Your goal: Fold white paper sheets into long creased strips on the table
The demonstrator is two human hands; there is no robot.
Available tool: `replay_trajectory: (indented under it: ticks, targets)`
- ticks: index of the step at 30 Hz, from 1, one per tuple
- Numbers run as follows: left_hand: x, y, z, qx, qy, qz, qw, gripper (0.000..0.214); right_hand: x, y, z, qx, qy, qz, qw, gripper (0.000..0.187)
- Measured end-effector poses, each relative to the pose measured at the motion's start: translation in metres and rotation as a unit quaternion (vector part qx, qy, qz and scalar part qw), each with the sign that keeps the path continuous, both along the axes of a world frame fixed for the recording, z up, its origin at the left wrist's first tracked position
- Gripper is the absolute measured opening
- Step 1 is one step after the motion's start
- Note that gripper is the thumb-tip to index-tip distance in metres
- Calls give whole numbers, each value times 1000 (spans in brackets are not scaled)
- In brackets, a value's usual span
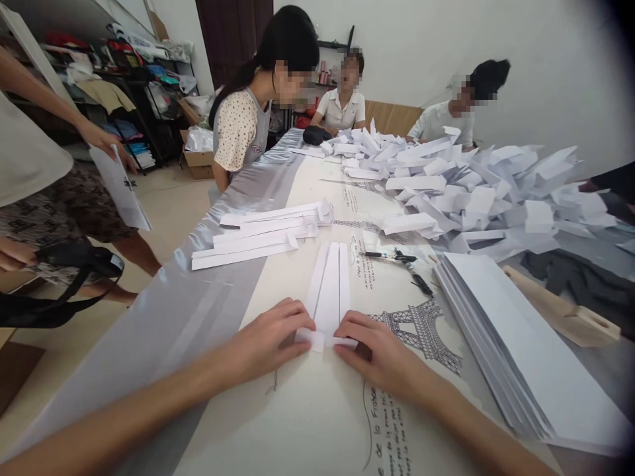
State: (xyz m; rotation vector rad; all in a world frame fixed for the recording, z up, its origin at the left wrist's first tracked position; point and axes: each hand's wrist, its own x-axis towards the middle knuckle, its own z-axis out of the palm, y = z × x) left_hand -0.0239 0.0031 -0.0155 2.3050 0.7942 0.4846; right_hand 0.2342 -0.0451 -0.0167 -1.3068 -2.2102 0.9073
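A white sheet of paper [328,291], creased lengthwise with its long sides folded inward, lies in front of me on the table. My left hand [280,336] pinches its near left corner, where a small flap is turned up. At the near right corner my right hand [371,345] grips the paper between thumb and fingers. Just beyond and to the left lie a few long folded paper strips [253,246] with raised ends. To the right of the sheet are pens [387,256] on the printed tablecloth [278,423].
A large heap of folded papers [471,178] covers the far right. Nearer on the right lies a stack of flat sheets [530,350] beside a wooden block [565,307]. Several people sit or stand around the table; one at left holds papers [122,185].
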Motion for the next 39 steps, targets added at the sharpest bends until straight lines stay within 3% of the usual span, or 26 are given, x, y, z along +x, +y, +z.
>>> replay_trajectory:
  ticks: [4, 7, 10, 19, 25, 30, 39]
  targets:
    - [4, 0, -2, -63, 3, 26, 998, 18, -7, 0, -2, 16, 12, -9, 1000, 9]
    - [7, -2, -2, -74, -1, 11, 997, 2, -10, -1, -1, 20, 18, -10, 1000, 10]
    - [8, -3, -3, -74, -26, 9, 997, 4, -10, 0, 0, 11, 15, -14, 1000, 15]
    - [11, -9, -10, -40, -61, 0, 997, 16, -12, -2, -8, 68, 40, 17, 997, 11]
    - [13, -15, -14, 14, -67, -4, 998, 6, -14, -3, -19, 121, 70, 19, 990, 12]
    - [13, -19, -16, 2, -68, 13, 998, 12, -18, -4, -17, 115, 95, 8, 989, 15]
    - [14, -22, -16, 73, -60, 2, 996, 12, -18, -4, -16, 158, 108, 19, 981, 21]
